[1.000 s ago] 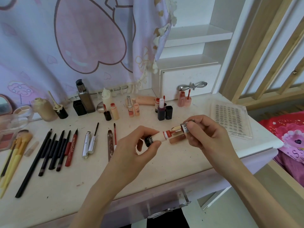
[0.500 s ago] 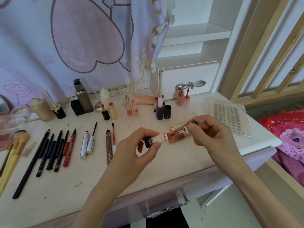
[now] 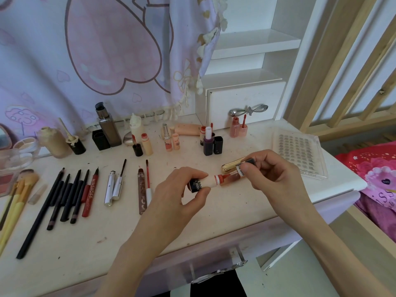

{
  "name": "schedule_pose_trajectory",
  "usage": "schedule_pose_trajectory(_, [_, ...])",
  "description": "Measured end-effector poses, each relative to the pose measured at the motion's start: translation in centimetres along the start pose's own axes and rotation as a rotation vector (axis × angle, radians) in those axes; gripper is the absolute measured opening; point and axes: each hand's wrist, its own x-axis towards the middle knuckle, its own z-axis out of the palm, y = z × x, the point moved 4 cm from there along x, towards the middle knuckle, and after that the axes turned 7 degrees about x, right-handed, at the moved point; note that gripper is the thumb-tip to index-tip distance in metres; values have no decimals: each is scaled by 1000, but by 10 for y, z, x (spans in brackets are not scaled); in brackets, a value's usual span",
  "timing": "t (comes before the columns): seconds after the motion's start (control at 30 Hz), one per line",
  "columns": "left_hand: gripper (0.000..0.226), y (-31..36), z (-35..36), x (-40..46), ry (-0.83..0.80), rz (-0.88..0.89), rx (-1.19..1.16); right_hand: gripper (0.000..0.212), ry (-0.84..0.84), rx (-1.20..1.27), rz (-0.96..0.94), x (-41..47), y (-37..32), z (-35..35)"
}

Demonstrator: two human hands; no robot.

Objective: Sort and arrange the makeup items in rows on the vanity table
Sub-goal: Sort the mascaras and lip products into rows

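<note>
1. Lip gloss tube (image 3: 209, 181) is up over the front middle of the vanity table (image 3: 85, 243), pinched at its dark-capped end by the left hand (image 3: 182, 194).
2. Right hand (image 3: 272, 174) grips the wand cap (image 3: 243, 170), with the wand going into the tube's red neck.
3. Gold tube (image 3: 230, 166) lies on the table just behind them.
4. Pencils (image 3: 64, 196) sit in a row off to the left, small bottles (image 3: 147, 144) along the back.
</note>
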Motion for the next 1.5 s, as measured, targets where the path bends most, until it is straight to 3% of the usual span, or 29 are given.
schedule_pose_trajectory(0.37, [32, -2, 3, -1, -8, -10, 9, 6, 13, 11, 24, -1, 4, -4])
schedule_pose_trajectory(0.53, [21, -7, 5, -2, -18, -47, -27, 6, 38, 43, 28, -1, 4, -10])
schedule_pose_trajectory(0.77, [14, -6, 7, -1, -14, -53, -83, 24, 61, 64, 47, -2, 9, -11])
schedule_pose_trajectory(0.9, [15, -4, 11, 1, -38, -50, -80, 19, 14, 64, 64, -3, 9, -9])
schedule_pose_trajectory(1.03, [15, -4, 16, 5, -28, -102, -152, 15, 168, 26, 95, -1, 15, -25])
schedule_pose_trajectory(1.1, [20, -3, 22, 10, -27, -140, -184, 9, 253, 108, 159, 3, 19, -35])
schedule_pose_trajectory(1.17, [10, -2, 31, 19, -58, -187, -202, 4, 277, 276, 239, 10, 24, -45])
schedule_pose_trajectory(1.27, [7, 5, 45, 36, -43, -213, -243, 10, 256, 381, 332, 25, 28, -56])
schedule_pose_trajectory(1.4, [6, 25, 60, 69, 74, -152, -223, 18, 189, 291, 377, 50, 32, -68])
schedule_pose_trajectory(1.5, [10, 32, 72, 93, 94, -186, -255, 11, 174, 142, 380, 73, 36, -80])
